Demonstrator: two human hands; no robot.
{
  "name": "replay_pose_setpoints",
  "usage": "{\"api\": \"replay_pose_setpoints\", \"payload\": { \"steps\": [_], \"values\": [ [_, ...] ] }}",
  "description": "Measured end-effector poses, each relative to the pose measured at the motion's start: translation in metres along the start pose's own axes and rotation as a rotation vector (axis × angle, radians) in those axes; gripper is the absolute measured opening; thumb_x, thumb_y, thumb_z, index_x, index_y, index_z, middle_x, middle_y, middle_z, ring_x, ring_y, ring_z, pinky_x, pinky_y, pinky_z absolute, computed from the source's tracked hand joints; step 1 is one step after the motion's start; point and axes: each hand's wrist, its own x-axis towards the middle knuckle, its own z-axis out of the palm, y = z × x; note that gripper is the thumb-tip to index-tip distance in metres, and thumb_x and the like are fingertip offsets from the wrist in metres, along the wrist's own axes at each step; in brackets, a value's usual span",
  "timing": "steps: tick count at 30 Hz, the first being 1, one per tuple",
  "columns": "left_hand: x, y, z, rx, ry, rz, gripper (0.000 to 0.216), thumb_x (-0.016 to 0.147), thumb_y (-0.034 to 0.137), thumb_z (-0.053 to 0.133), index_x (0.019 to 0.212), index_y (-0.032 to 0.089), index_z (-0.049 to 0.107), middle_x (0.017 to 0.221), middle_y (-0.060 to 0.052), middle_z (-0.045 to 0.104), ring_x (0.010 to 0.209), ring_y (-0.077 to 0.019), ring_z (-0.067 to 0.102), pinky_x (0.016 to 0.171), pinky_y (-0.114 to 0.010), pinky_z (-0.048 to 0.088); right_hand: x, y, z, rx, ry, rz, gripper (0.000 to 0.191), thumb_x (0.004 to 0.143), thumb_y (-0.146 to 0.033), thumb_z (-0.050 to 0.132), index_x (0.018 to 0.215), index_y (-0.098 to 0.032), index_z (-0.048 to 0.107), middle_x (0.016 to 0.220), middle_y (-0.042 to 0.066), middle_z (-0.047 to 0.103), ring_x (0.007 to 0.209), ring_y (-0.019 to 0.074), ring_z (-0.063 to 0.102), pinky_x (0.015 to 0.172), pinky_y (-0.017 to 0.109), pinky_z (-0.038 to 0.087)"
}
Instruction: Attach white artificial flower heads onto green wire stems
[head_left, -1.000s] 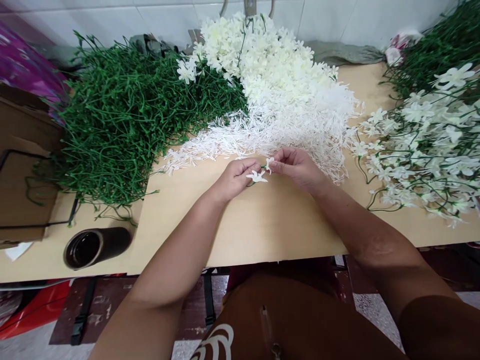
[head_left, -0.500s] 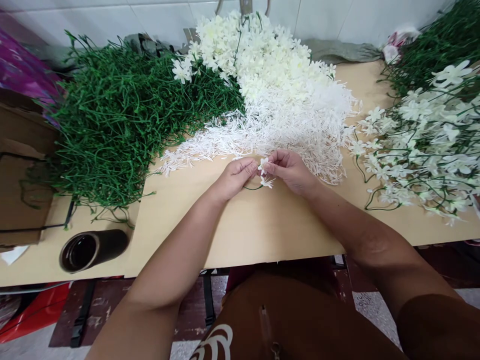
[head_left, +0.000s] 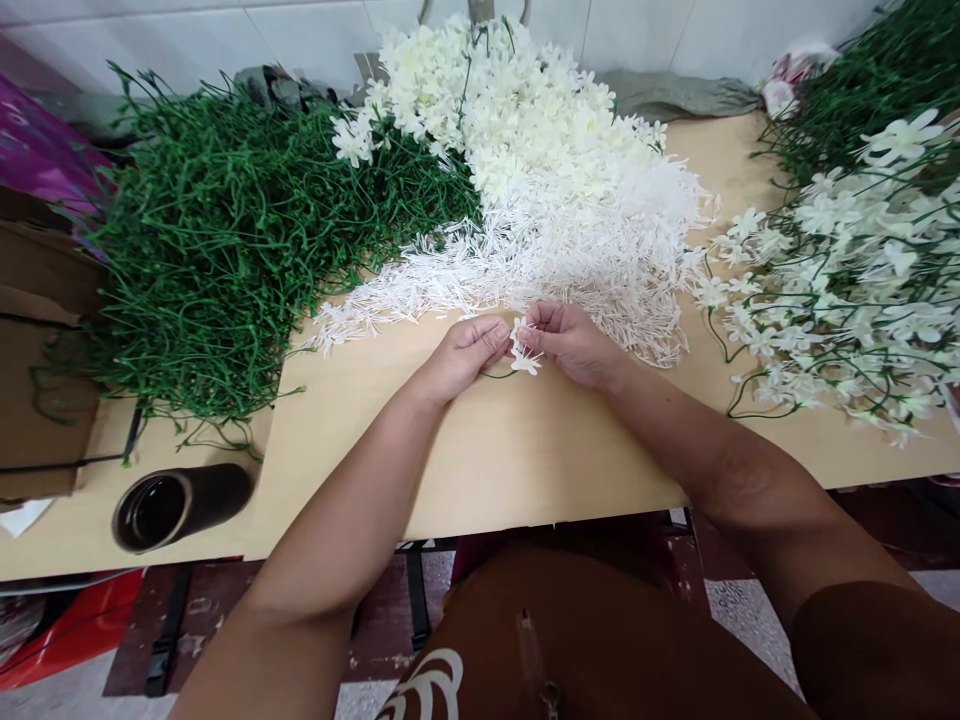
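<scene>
Over the middle of the table, my left hand (head_left: 474, 352) is closed on a green artificial flower stem (head_left: 496, 376), which carries small white blossoms. One blossom (head_left: 526, 362) hangs just below the fingertips, with thin white stamens poking out. My right hand (head_left: 568, 340) pinches at the upper blossom (head_left: 517, 332), its fingertips close to those of the left. Beyond both hands spreads a heap of thin white stamens (head_left: 547, 255). A mound of loose white petals (head_left: 517, 120) lies behind it.
Green plastic stems (head_left: 247, 220) are piled at the left. Assembled white flowers (head_left: 847, 280) lie at the right. A dark cup (head_left: 184, 505) rests near the left front edge, beside a cardboard box (head_left: 45, 360). A tiled wall (head_left: 637, 40) closes off the back.
The view has shifted slightly. My right fingers have moved a little at the upper blossom, and stamens now show beside them. Both hands keep their hold.
</scene>
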Motion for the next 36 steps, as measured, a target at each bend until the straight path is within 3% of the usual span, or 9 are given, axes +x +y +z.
{"api": "replay_pose_setpoints", "payload": {
  "steps": [10,17,23,29,36],
  "values": [
    [0.001,-0.008,-0.003,0.081,-0.003,0.027,0.063,0.069,0.076,0.066,0.056,0.020,0.040,0.050,0.006,0.028,0.047,-0.0073,0.023,0.048,-0.026,0.017,0.004,0.002,-0.003,-0.097,-0.057,-0.022,0.053,0.046,-0.044,0.095,0.066,-0.017,0.054,0.058,-0.006,0.061,0.055,0.0070,0.056,0.058,0.022,0.048],
    [-0.001,-0.006,-0.005,0.125,-0.001,0.033,0.064,0.068,0.077,0.067,0.057,0.018,0.044,0.051,0.005,0.034,0.050,-0.0073,0.029,0.047,-0.023,0.021,0.004,0.008,0.000,-0.262,-0.047,-0.045,0.055,0.049,-0.050,0.093,0.067,-0.017,0.052,0.057,-0.007,0.056,0.053,0.0055,0.049,0.050,0.019,0.035],
    [-0.001,-0.001,-0.003,0.032,-0.001,0.005,0.063,0.069,0.073,0.070,0.058,0.019,0.040,0.050,0.008,0.028,0.047,-0.0054,0.023,0.045,-0.022,0.019,0.004,0.000,0.000,-0.080,-0.065,0.005,0.052,0.046,-0.046,0.095,0.067,-0.014,0.059,0.060,-0.004,0.064,0.056,0.0064,0.056,0.056,0.020,0.044],
    [0.001,0.002,0.001,-0.039,0.004,0.014,0.060,0.070,0.070,0.071,0.058,0.019,0.043,0.048,0.007,0.030,0.045,-0.0052,0.025,0.045,-0.022,0.025,0.004,-0.007,-0.003,0.010,-0.113,0.072,0.049,0.051,-0.046,0.094,0.069,-0.014,0.062,0.065,-0.002,0.068,0.060,0.0072,0.062,0.060,0.020,0.049],
    [0.003,0.001,0.003,-0.079,0.026,0.000,0.060,0.065,0.071,0.074,0.059,0.018,0.046,0.047,0.008,0.030,0.046,-0.0058,0.029,0.046,-0.022,0.029,0.004,-0.001,0.001,0.018,-0.032,0.011,0.052,0.047,-0.046,0.095,0.069,-0.015,0.059,0.061,-0.006,0.064,0.057,0.0058,0.059,0.058,0.019,0.047]
  ]
}}
